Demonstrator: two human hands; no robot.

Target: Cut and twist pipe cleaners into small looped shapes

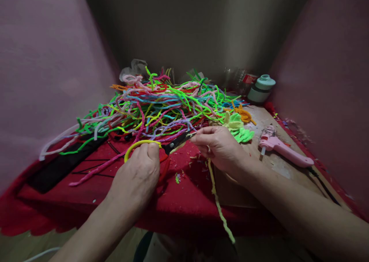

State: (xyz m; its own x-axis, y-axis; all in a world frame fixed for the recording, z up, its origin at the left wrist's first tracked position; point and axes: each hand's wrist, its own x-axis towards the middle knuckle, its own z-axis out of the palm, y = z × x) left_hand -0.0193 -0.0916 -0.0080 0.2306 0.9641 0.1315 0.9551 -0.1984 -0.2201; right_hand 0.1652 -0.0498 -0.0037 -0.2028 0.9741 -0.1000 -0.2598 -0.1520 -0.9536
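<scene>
My left hand [141, 166] is closed round the handles of a pair of scissors [173, 145] with a yellow loop and a red one. Their dark blades point right, toward the fingertips of my right hand [217, 146]. In that hand a pale yellow pipe cleaner [217, 202] is pinched; its long end hangs down past the table's front edge. A short bit of it seems to lie at the blades, though too small to make out well. Just beyond my right hand lie pale yellow and green fuzzy leaf shapes [238, 127].
A big tangled heap of coloured pipe cleaners [173, 104] covers the back of the red-clothed table [115, 193]. A pink glue gun [285, 150] rests on a cardboard sheet [256, 116] at right. Behind it stands a light-blue-lidded jar [261, 89]. A black flat object [63, 166] lies left.
</scene>
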